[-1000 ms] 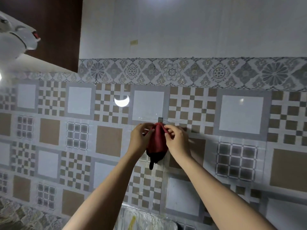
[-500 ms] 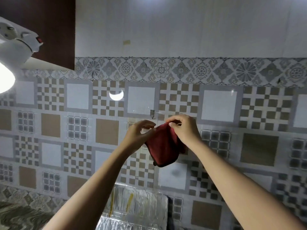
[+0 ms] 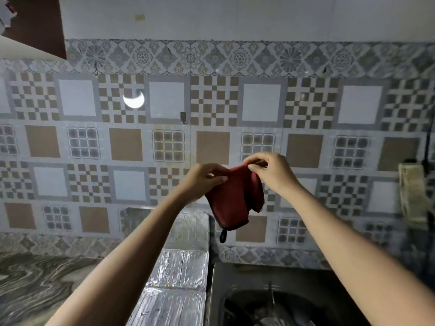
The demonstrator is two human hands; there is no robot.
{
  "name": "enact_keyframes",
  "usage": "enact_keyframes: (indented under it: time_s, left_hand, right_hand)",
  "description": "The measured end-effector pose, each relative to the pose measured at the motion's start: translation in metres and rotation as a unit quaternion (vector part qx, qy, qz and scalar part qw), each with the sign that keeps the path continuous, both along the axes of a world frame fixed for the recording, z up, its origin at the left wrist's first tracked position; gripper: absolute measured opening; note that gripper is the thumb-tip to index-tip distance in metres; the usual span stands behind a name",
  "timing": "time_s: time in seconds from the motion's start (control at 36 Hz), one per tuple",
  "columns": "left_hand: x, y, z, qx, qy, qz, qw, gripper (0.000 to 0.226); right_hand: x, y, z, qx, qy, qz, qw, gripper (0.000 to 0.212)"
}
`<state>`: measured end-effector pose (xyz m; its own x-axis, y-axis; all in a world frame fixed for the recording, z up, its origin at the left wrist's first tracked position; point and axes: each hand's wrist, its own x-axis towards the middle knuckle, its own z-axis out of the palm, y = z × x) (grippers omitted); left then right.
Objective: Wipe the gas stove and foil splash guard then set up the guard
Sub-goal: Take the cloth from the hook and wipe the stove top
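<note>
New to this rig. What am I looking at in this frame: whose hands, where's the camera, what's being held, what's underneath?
There is no robot: a person wears one wide-angle camera on the head, looking forward and down, so both arms reach in from the bottom. The left hand and right hand pinch the top edge of a red cloth, which hangs in the air before the patterned tile wall. A small hook sits on the wall higher up. Below lie the foil splash guard, a marbled countertop left of it, and a dark sink to its right.
</note>
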<state>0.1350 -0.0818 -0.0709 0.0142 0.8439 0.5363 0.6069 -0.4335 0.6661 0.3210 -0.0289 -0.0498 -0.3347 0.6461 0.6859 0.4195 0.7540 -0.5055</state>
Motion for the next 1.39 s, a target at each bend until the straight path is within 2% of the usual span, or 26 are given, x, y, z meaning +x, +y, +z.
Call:
enact_keyframes:
  time_s: [0.11,0.31,0.5,0.58,0.67,0.75,1.0,1.28,1.39]
  left_hand:
    - [0.015,0.001,-0.010,-0.010,0.063,0.001,0.998,0.019]
    - [0.075,0.011,-0.047,-0.055,0.099,-0.001,0.994,0.024]
    - [0.188,0.021,-0.109,-0.130,-0.014,-0.060,0.990,0.035]
    - [0.232,0.024,-0.128,-0.148,-0.085,-0.071,0.983,0.038]
    - [0.254,0.028,-0.143,-0.156,-0.117,-0.058,0.979,0.036]
    - [0.254,0.028,-0.158,-0.172,-0.123,-0.014,0.977,0.036]
    - [0.172,0.009,-0.180,-0.190,-0.119,0.140,0.964,0.038]
    - [0.112,-0.015,-0.189,-0.186,-0.158,0.225,0.943,0.040]
    - [0.099,-0.024,-0.195,-0.168,-0.105,0.259,0.945,0.030]
  right_hand:
    - [0.024,0.000,-0.026,-0.025,-0.011,-0.022,0.999,0.016]
    - [0.078,0.009,-0.069,-0.059,-0.007,-0.057,0.997,0.016]
    - [0.165,0.032,-0.096,-0.107,-0.063,-0.098,0.987,0.017]
    - [0.198,0.044,-0.094,-0.117,-0.122,-0.097,0.981,0.017]
    - [0.212,0.053,-0.097,-0.130,-0.179,-0.073,0.972,0.018]
    - [0.201,0.062,-0.117,-0.144,-0.213,-0.055,0.965,0.018]
    - [0.103,0.075,-0.168,-0.163,-0.179,0.053,0.969,0.019]
    - [0.010,0.063,-0.189,-0.168,-0.205,0.157,0.951,0.021]
    - [-0.010,0.058,-0.199,-0.177,-0.208,0.180,0.945,0.021]
